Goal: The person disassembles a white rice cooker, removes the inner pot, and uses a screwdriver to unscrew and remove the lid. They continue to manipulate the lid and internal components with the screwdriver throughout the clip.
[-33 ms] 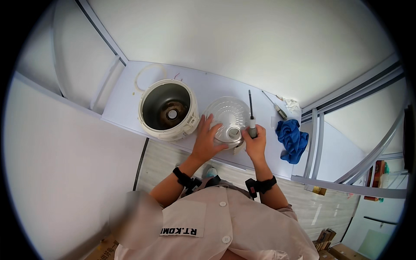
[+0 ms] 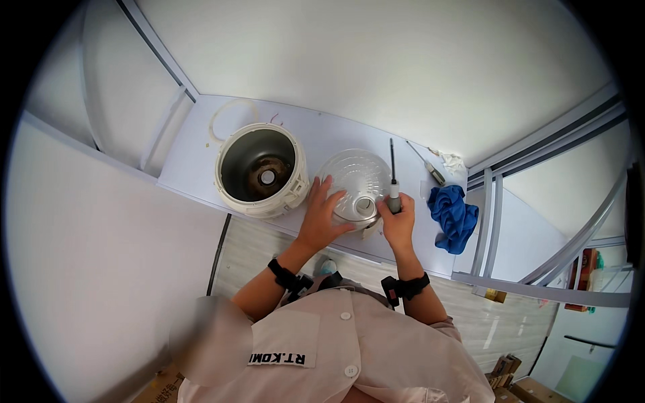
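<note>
A round, shiny metal rice cooker lid (image 2: 359, 174) with ribbed markings and a small round opening near its front lies on the white table. My left hand (image 2: 324, 213) grips its left and near edge, thumb in front and fingers spread over the rim. In my right hand (image 2: 399, 221), at the lid's right edge, is a screwdriver (image 2: 394, 191) with a grey handle and its shaft pointing away from me. The right fingertips appear to touch the lid's edge. To the left stands the open cream rice cooker body (image 2: 225, 191), with a dark, brown-stained inside.
A second screwdriver (image 2: 435, 176) lies at the right, near crumpled white tissue (image 2: 451, 161) and a blue cloth (image 2: 453, 218). Behind the cooker lies a thin cream ring (image 2: 213, 124). Grey frame posts (image 2: 494, 221) rise at the table's right end, and a wall stands behind it.
The lid has shifted very slightly to the right. My right hand and the screwdriver have moved a little right with it; the left hand stays nearly in place.
</note>
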{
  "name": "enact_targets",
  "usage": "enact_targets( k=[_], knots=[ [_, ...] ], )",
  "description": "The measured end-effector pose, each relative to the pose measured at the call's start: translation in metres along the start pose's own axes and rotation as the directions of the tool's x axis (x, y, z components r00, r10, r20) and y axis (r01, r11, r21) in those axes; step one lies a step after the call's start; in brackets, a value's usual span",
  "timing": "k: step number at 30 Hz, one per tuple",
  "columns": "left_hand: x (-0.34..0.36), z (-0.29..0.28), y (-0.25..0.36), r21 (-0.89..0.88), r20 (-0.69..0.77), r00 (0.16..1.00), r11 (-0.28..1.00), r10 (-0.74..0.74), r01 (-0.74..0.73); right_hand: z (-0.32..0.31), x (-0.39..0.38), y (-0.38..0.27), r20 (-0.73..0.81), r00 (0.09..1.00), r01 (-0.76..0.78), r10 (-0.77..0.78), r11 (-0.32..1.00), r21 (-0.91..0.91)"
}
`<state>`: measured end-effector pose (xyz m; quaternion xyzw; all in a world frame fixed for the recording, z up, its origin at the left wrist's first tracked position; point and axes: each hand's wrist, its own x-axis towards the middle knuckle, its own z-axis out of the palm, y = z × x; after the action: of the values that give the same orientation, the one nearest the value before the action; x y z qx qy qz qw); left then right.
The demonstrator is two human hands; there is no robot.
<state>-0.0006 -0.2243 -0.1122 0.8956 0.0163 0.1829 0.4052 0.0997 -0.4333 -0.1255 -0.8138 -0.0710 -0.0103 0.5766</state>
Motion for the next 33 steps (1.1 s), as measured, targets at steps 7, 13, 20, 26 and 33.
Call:
enact_targets(
  k=[7,13,20,26,33],
  knots=[
    [0.017,-0.026,0.025,-0.183,-0.004,0.993,0.976,0.116,-0.115,-0.029,0.017,-0.05,-0.1,0.995,0.003,0.015,0.983,0.182],
    [0.024,-0.049,0.047,-0.375,0.017,0.992,0.92,0.124,-0.108,-0.045,-0.005,-0.117,-0.079,0.921,0.385,-0.382,0.922,0.027],
    [0.009,-0.061,0.031,-0.874,-0.06,0.998,0.484,-0.01,-0.048,-0.032,-0.014,-0.154,0.107,0.371,0.929,-0.923,0.366,-0.059],
    [0.011,-0.114,0.021,-0.893,-0.168,0.97,0.443,-0.173,-0.076,0.0,-0.02,-0.167,0.145,0.239,0.971,-0.96,0.237,-0.032],
    [0.0,-0.182,0.011,-0.782,-0.309,0.852,0.622,-0.424,0.026,0.056,-0.022,-0.18,0.143,0.23,0.969,-0.963,0.241,0.06]
  ],
)
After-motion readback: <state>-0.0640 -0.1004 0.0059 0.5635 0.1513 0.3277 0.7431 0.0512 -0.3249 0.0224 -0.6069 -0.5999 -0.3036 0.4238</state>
